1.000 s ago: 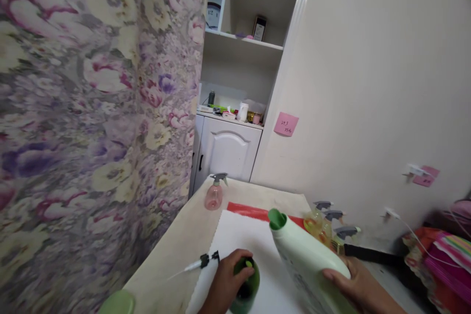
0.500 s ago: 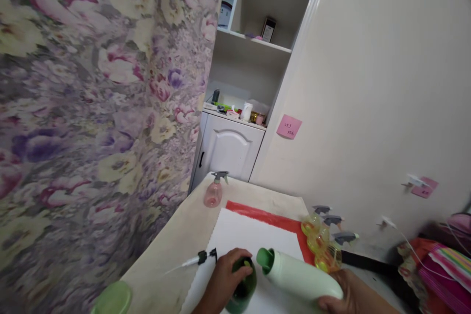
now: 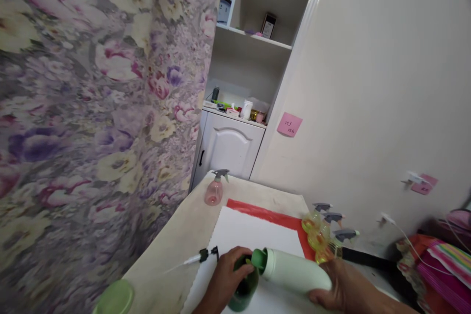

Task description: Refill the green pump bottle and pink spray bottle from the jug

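Note:
My left hand (image 3: pixel 232 274) is wrapped around the upper part of a dark green bottle (image 3: pixel 244 290) that stands on a white sheet. In my right hand (image 3: pixel 333 287) is a pale green bottle (image 3: pixel 294 271), tilted nearly level and gripped by its base. Its green spout (image 3: pixel 258 258) points left and is at the mouth of the dark bottle; whether they touch, I cannot tell. A black-and-white pump head (image 3: pixel 203 255) with a thin tube lies left of my left hand. A light green cap (image 3: pixel 117 295) sits at the lower left.
A pink spray bottle (image 3: pixel 214 191) stands at the table's far left corner. Several yellow spray bottles (image 3: pixel 319 235) line the right edge. Under the white sheet (image 3: pixel 253 228) lies a red one (image 3: pixel 265 212). A floral curtain (image 3: pixel 110 108) hangs along the left; a wall (image 3: pixel 368 83) is on the right.
My right hand has moved left with the pale green bottle, bringing its spout to the dark bottle's mouth. My left hand keeps its hold on the dark bottle.

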